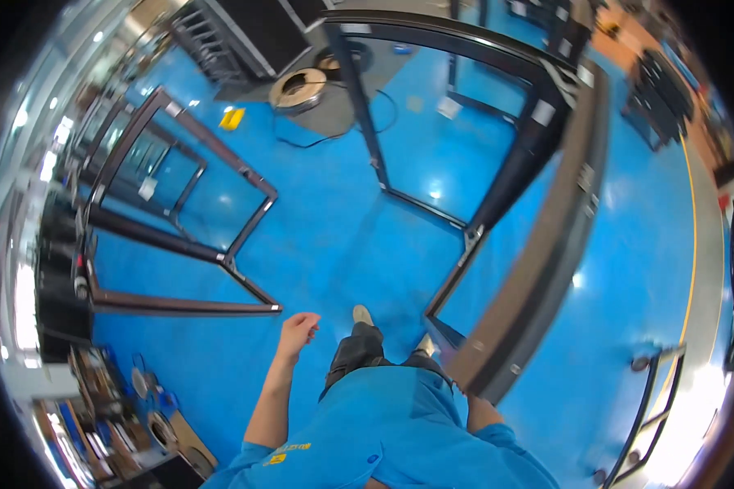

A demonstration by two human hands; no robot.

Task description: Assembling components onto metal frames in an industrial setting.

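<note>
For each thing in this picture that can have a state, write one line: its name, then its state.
left hand: empty, fingers loosely curled, touching nothing.
right hand: hidden behind the frame bar.
long dark frame bar: carried at the person's right side, tilted.
glazed dark frames: standing upright on the blue floor.

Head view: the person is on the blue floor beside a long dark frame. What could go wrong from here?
1. The long frame runs along the person's right side. The right hand is hidden behind it, so grip cannot be judged; it might slip or swing.
2. Its far end lies close to the glazed door frame, which it could strike.
3. A cable and other frames on the floor could trip the person. The left hand is free.
</note>
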